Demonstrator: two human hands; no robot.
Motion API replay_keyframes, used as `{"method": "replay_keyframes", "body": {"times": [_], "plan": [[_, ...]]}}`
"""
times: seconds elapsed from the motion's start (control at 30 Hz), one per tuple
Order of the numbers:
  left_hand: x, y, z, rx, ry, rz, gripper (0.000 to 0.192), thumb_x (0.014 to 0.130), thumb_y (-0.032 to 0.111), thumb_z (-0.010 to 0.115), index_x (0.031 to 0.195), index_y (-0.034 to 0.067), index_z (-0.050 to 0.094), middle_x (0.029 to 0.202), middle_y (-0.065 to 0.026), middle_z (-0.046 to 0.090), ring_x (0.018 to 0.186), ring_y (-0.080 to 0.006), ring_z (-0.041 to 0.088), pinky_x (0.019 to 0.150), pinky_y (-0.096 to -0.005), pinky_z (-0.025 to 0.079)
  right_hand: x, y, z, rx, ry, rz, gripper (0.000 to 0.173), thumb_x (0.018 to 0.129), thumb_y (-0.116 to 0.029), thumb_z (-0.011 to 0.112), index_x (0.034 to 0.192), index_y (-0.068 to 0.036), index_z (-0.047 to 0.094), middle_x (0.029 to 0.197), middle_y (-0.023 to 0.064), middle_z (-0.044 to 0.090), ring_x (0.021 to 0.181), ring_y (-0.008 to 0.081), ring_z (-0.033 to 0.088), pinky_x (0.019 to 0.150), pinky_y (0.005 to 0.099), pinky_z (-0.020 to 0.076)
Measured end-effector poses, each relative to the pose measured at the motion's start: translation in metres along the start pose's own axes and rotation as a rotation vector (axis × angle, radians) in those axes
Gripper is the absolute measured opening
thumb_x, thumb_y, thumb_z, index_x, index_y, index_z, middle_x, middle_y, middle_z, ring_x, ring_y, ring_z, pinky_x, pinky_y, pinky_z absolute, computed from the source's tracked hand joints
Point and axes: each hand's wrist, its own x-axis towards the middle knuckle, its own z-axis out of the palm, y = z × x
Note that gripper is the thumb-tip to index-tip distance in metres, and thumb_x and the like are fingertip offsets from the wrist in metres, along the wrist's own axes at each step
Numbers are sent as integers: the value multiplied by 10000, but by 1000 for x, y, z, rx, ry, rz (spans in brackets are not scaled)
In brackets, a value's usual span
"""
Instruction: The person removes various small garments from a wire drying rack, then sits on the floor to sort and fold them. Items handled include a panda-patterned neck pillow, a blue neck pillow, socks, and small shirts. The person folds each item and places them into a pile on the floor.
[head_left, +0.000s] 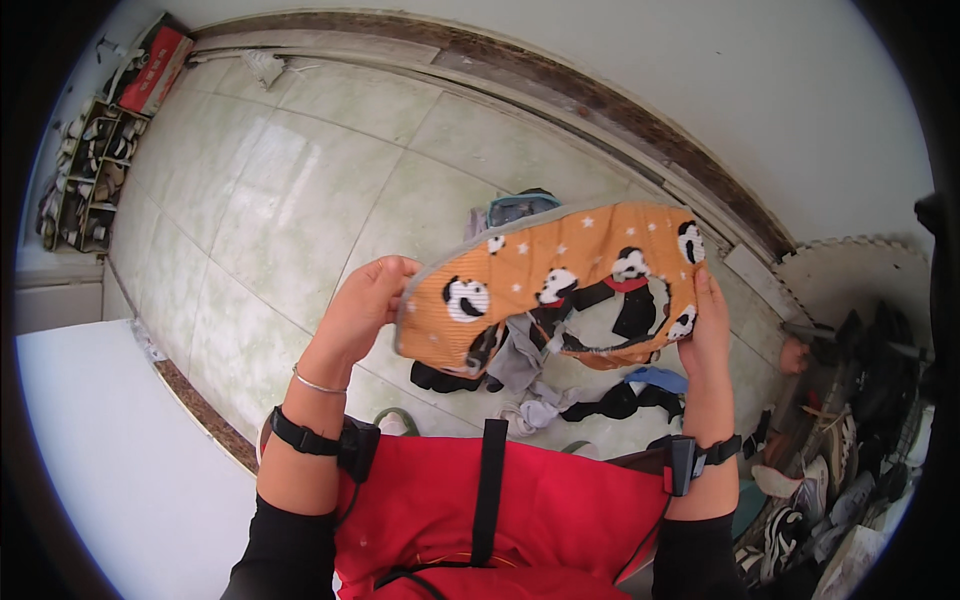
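An orange fabric garment (525, 266) printed with pandas and white stars is stretched out in the air before me. It has grey trim along its upper edge and a wide opening on the right, through which the floor shows. My left hand (375, 296) pinches its left end at the grey trim. My right hand (706, 319) grips its right end, thumb on the near face; the other fingers are mostly hidden behind it. Below and partly behind it lie grey cloth (516, 356), black cloth (442, 377), a whitish bundled fabric piece (536, 412) and a blue cloth (656, 379).
Shoes (814, 480) crowd a rack along the right. A shelf of shoes (94, 172) stands at the far left, with a red box (154, 71) near it. A white panel (112, 450) fills the lower left. Pale floor tiles (285, 187) run up to the wall.
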Motion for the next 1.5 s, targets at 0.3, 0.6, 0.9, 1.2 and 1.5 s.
{"method": "replay_keyframes", "body": {"times": [0.3,0.6,0.9,1.2,1.5], "plan": [[0,-9,9,56,-208,-26,276,935,249,637,1075,22,567,973,-18,632,905,-82,585,835,-252,476,-6,-11,7,283,67,210,289,947,-345,614,1054,-78,586,786,10,576,636,125,552,581,277,487],[3,-3,9,-512,-82,-16,421,960,257,571,1292,12,489,1176,-113,602,1073,-190,598,912,-351,501,-3,-9,2,418,28,291,443,1004,-316,505,1348,-38,475,1323,125,564,1171,223,577,978,374,486],[19,-18,18,-336,136,13,629,966,56,524,1517,176,246,1278,-126,555,1062,-201,604,853,-361,545,-6,5,11,-117,-214,192,830,928,-59,586,1551,-148,45,1218,98,608,1003,152,625,771,290,536],[25,-14,-30,-407,312,160,384,998,81,467,1376,20,441,1218,-114,607,1047,-174,616,874,-307,547,0,-3,-4,-5,-188,115,537,956,-10,511,1465,-94,361,1078,98,653,934,133,625,798,252,515],[26,-8,-26,-399,305,151,347,1013,115,445,1335,-9,483,1203,-98,617,1067,-163,602,913,-296,507,6,-1,-8,30,-146,164,336,964,-40,500,1294,3,544,1142,84,635,951,121,627,804,251,525]]}}
